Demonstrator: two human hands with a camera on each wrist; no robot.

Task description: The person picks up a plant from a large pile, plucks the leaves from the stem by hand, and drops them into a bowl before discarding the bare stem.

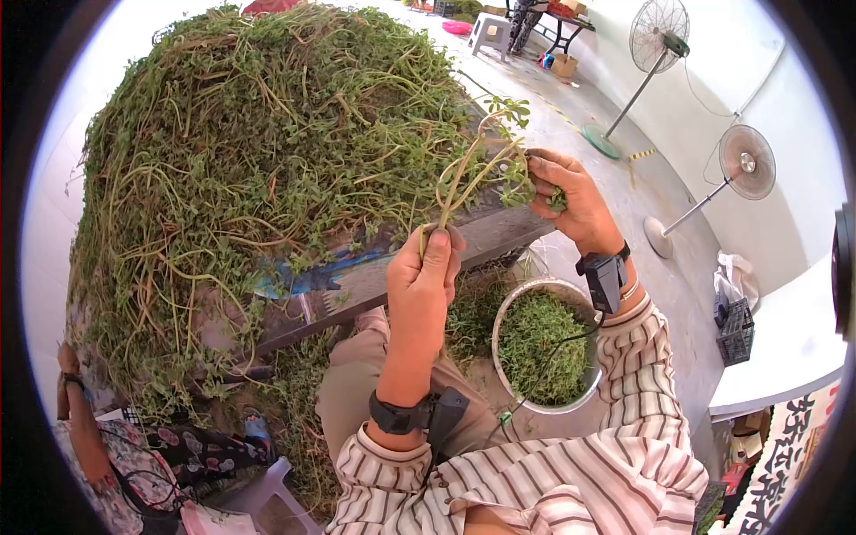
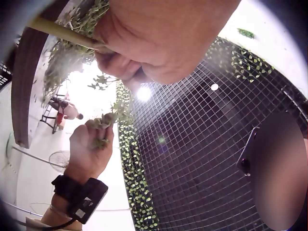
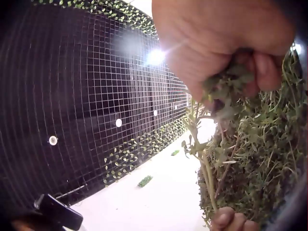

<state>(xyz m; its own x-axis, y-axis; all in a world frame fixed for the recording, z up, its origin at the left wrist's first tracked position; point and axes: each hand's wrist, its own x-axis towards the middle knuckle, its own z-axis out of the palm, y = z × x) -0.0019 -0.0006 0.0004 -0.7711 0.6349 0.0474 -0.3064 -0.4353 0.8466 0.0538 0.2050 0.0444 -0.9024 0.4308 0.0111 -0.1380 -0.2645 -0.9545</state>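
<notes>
Got the left hand closed up pretty tight, thumb and curled fingers pinching the bottom of a long leafy sprig. Got the right hand just beside the upper part of the sprig, fingers partly curled round a small bit of leaves. Can't really tell if the fingertips grip the sprig too. Held up in front of the edge of the desk, with stems forking and leaves at the top. Wearing black wrist cameras on both sides, plus a striped shirt. Moving outward, piled high all over the desk in a huge tangled heap, more greens, with a bit of blue sheet poking out near the edge. Down below on the right, a round metal basin full of short green bits. Over at the lower left, another person's arm and a pale stool. Further off to the right, two fans on stands and a black crate. Overhead, in the wrist views, a grid edged with leafy vines.
</notes>
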